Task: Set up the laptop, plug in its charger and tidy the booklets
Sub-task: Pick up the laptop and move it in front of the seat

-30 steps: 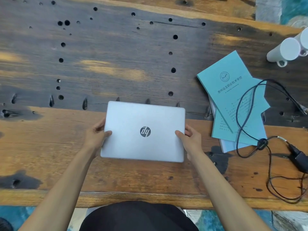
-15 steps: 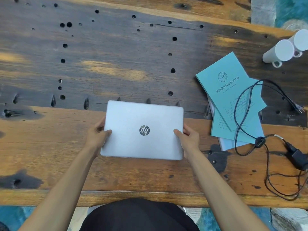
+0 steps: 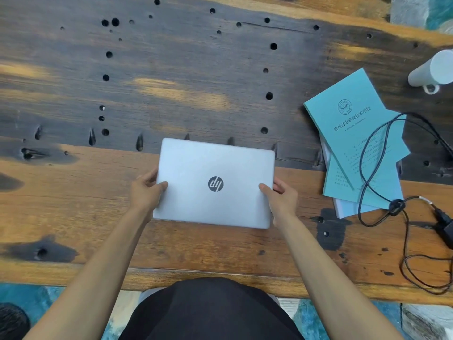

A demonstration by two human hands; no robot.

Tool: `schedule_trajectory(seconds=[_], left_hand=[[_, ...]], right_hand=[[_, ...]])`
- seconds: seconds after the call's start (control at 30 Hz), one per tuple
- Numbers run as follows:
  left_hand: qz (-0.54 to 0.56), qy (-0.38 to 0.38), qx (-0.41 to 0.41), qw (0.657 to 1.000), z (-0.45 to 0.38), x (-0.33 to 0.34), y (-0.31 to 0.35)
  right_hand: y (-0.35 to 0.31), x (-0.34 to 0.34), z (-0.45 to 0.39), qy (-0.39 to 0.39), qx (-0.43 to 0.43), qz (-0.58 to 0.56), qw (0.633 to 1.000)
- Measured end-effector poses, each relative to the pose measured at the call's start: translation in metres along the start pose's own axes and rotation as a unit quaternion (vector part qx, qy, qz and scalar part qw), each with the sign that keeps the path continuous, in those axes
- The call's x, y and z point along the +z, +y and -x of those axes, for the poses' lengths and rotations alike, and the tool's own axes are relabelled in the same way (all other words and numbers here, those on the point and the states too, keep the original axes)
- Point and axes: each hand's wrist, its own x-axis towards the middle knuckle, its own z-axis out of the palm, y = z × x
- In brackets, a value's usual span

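Since a second ago the closed laptop (image 3: 215,184) has barely shifted. We grip its side edges, left hand (image 3: 145,192) and right hand (image 3: 282,196), thumbs on the lid. Farther right on the table (image 3: 73,204), the charger (image 3: 445,229) cable crosses the fanned booklets (image 3: 353,133).
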Motion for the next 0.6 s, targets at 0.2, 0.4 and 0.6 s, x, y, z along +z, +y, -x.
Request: schedule_trajectory(seconds=[0.2, 0.4, 0.6], left_hand=[[0.001, 0.019, 0.001, 1.0, 0.0038, 0.0017, -0.0028], [-0.009, 0.02, 0.008, 1.0, 0.0086, 0.0076, 0.0002], [-0.011, 0.018, 0.008, 1.0, 0.0098, 0.0086, 0.0011]], right_hand=[[0.0023, -0.0001, -0.0013, 0.0, -0.001, 0.0, 1.0], [0.009, -0.0027, -0.0002, 0.007, 0.0, 0.006, 1.0], [0.0054, -0.0017, -0.0001, 0.011, 0.011, -0.007, 1.0]])
